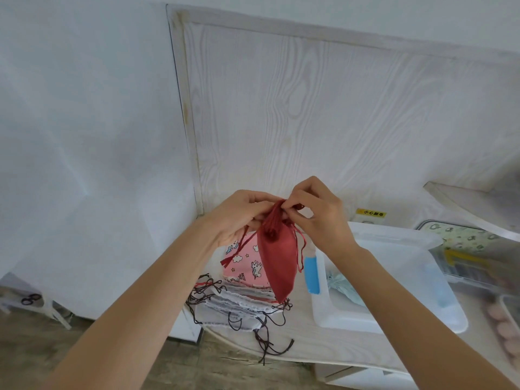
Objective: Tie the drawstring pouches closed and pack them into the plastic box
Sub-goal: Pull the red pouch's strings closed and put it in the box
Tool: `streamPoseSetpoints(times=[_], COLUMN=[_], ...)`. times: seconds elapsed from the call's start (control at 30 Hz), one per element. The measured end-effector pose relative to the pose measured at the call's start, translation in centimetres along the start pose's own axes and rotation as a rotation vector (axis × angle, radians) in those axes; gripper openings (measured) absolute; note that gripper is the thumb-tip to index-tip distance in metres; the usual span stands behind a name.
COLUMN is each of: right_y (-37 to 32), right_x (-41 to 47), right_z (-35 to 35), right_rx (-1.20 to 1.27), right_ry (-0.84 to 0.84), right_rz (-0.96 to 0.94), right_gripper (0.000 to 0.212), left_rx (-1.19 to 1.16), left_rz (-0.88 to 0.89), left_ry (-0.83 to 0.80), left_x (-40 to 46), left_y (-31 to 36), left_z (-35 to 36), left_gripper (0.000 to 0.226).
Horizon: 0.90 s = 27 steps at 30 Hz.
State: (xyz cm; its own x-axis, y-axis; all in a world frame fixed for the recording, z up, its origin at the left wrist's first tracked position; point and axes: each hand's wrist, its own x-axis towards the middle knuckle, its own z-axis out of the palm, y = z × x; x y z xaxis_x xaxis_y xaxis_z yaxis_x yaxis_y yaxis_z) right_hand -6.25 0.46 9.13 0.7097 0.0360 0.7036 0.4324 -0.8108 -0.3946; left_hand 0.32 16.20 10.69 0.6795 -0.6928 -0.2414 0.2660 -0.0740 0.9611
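Note:
A red drawstring pouch hangs in the air above the table, its mouth gathered. My left hand pinches the gathered top and cord from the left. My right hand pinches the red cord at the top from the right. Loose cord ends dangle down both sides of the pouch. Under it lies a stack of flat pouches, a pink unicorn-print one on top, dark strings spilling off the edge. The clear plastic box stands to the right with a light blue pouch inside.
A blue-handled lid part sits by the box's left wall. Further right is a clear container with a patterned lid, and a tray of pinkish round things. A wood-grain panel backs the table. The table's front edge is close.

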Motion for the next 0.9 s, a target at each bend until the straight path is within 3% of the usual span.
streamPoseSetpoints(times=[0.3,0.47,0.6,0.73,0.9], right_y=[-0.2,-0.2,-0.4,-0.6,-0.3], right_x=[0.3,0.5,0.7,1.1,1.0], right_z=[-0.1,-0.4,-0.4,-0.8,-1.0], right_rx=[0.041,0.097,0.197,0.296,0.223], right_ry=[-0.018,-0.031,-0.001,-0.082,-0.154], right_rz=[0.073,0.115,0.258,0.482,0.542], right_gripper=[0.013,0.015,0.019,0.021,0.014], left_rx=[0.156,0.363,0.377,0.311,0.345], left_rz=[0.094,0.164,0.152,0.099,-0.006], left_ry=[0.054,0.120,0.165,0.185,0.214], left_x=[0.0,0.0,0.2,0.3,0.6], left_y=[0.4,0.1,-0.2,-0.6,-0.8], left_z=[0.0,-0.5,-0.6,-0.7,-0.6], left_gripper=[0.016,0.014,0.012,0.008,0.012])
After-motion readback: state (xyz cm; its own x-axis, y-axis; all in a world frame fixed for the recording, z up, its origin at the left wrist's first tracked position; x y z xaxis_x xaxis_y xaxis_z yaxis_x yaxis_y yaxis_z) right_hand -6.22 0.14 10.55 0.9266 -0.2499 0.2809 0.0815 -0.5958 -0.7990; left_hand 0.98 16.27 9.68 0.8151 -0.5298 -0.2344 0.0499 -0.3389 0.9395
